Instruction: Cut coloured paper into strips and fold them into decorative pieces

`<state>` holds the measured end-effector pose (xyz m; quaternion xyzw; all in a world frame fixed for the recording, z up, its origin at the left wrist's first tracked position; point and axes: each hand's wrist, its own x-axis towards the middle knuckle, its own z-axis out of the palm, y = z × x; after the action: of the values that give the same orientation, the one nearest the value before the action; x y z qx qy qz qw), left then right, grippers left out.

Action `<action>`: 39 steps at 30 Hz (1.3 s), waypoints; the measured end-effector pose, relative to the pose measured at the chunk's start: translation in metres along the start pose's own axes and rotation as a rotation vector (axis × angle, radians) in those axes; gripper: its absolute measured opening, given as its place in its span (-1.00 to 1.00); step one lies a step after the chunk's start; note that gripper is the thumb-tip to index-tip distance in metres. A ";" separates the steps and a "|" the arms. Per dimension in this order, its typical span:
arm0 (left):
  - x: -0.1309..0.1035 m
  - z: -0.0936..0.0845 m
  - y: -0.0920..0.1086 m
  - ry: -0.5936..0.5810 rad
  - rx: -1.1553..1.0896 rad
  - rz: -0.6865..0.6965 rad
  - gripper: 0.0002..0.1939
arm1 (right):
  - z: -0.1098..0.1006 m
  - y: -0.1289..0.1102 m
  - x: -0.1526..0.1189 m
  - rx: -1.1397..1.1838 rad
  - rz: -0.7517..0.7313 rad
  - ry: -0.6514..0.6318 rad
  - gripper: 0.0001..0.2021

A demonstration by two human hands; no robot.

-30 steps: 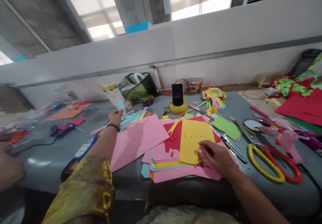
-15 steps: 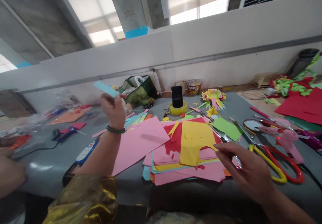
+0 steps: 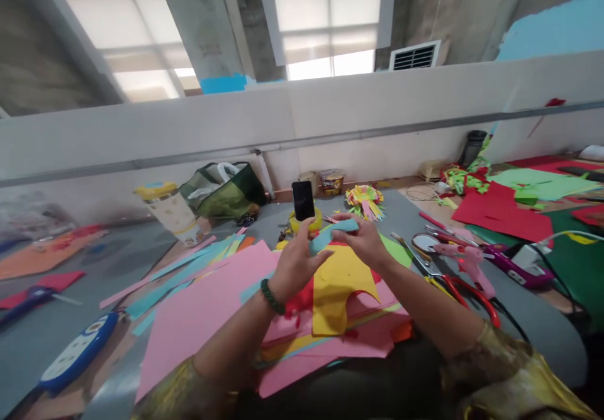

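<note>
A short light-blue paper strip (image 3: 325,239) is held up in front of me, slightly curved, above the paper stack. My left hand (image 3: 299,263), with a dark green bracelet at the wrist, has its left end between thumb and fingers. On the other end, my right hand (image 3: 363,243) pinches the strip. Below both hands lies a yellow sheet (image 3: 335,281) with a rounded cut-out, on top of red and pink paper. A large pink sheet (image 3: 202,313) spreads out under my left forearm.
Scissors (image 3: 472,300) and a pink glue gun (image 3: 467,263) lie to the right. Behind my hands, a phone (image 3: 302,200) stands in a yellow tape roll. A paper flower (image 3: 364,200), a yellow-lidded cup (image 3: 170,212) and a green bag (image 3: 226,190) are farther back. Blue strips (image 3: 179,281) lie left.
My left hand has brought the blue strip from the upper left to the middle. My right hand has left the yellow sheet's edge and now grips the strip. The view has turned right.
</note>
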<state>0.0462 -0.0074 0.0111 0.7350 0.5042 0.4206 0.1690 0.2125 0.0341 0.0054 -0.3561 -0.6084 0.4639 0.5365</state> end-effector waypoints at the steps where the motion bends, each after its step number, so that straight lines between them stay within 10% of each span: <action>1: 0.001 -0.003 -0.005 -0.135 -0.154 -0.120 -0.60 | -0.005 0.005 0.005 0.014 0.016 0.022 -0.59; 4: -0.002 -0.006 -0.019 -0.528 -0.631 -0.438 -0.59 | -0.019 0.017 0.019 0.062 0.009 0.090 -0.63; 7: -0.007 0.001 -0.031 -0.634 -0.943 -0.645 -0.68 | -0.026 0.027 0.025 0.028 -0.068 0.182 -0.67; 11: -0.008 0.017 -0.037 -0.443 -1.138 -0.857 -0.87 | -0.015 0.035 0.009 -0.304 -0.344 0.193 -0.84; 15: -0.001 0.023 -0.037 -0.170 -1.311 -0.966 -0.71 | 0.006 0.038 -0.016 -0.707 -0.778 -0.149 -0.84; 19: 0.001 0.022 -0.037 -0.119 -1.458 -0.916 -0.72 | 0.020 0.039 -0.027 -0.906 -0.903 -0.398 -0.77; 25: -0.005 0.024 -0.037 -0.171 -1.283 -0.806 -0.91 | 0.013 0.026 -0.026 -0.617 -0.716 -0.588 -0.78; 30: -0.010 0.027 -0.034 -0.321 -1.183 -0.730 -0.88 | 0.008 0.032 -0.016 -0.303 -0.158 -0.180 -0.69; 33: -0.014 0.028 -0.032 -0.428 -1.152 -0.707 -0.85 | 0.010 0.042 -0.010 -0.135 0.103 -0.166 -0.52; 39: -0.014 0.023 -0.032 -0.500 -1.144 -0.815 -0.86 | 0.001 0.044 0.000 0.005 0.163 0.024 -0.56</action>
<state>0.0429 -0.0014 -0.0302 0.3608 0.3859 0.3416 0.7773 0.2088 0.0475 -0.0360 -0.4087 -0.5698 0.5031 0.5051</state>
